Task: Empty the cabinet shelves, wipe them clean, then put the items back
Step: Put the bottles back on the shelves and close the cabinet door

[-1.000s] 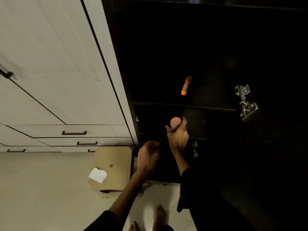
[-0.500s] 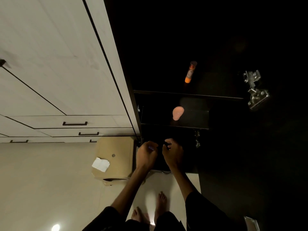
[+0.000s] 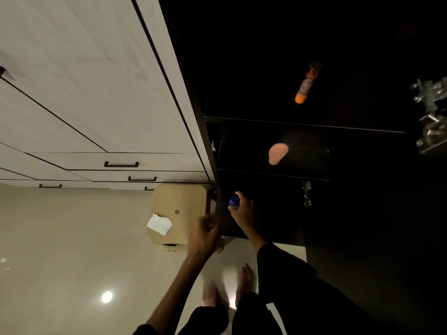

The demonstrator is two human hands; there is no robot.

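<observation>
— Black is most of what shows: the open cabinet (image 3: 302, 68) is very dark inside, with only a few things catching light.

— Which things?

— An orange-capped tube (image 3: 306, 83) lies on the upper shelf (image 3: 302, 124), tilted, cap end toward the front edge. Below it, on the middle shelf (image 3: 273, 175), sits a pale pink object (image 3: 277, 153), well apart from the tube.

— And the hands?

— The right hand (image 3: 243, 213) is at the mouth of the lowest compartment, its grip curled round a small blue-capped bottle (image 3: 234, 201); only the cap clearly shows above the fingers. The left hand (image 3: 203, 234) hangs just beside it, lower and nearer the beige stool (image 3: 180, 209), fingers curled. It may be pinching something yellowish, but the blur makes that hard to tell.

— What stands outside the cabinet?

— The stool sits on the glossy floor (image 3: 72, 250) against the cabinet's side, with a crumpled white paper (image 3: 159, 224) on its top. White drawers with dark handles (image 3: 121, 164) run along the wall to the left. Metal hinges (image 3: 430, 112) glint at the right edge. Bare feet (image 3: 244, 279) show below the hands.
</observation>
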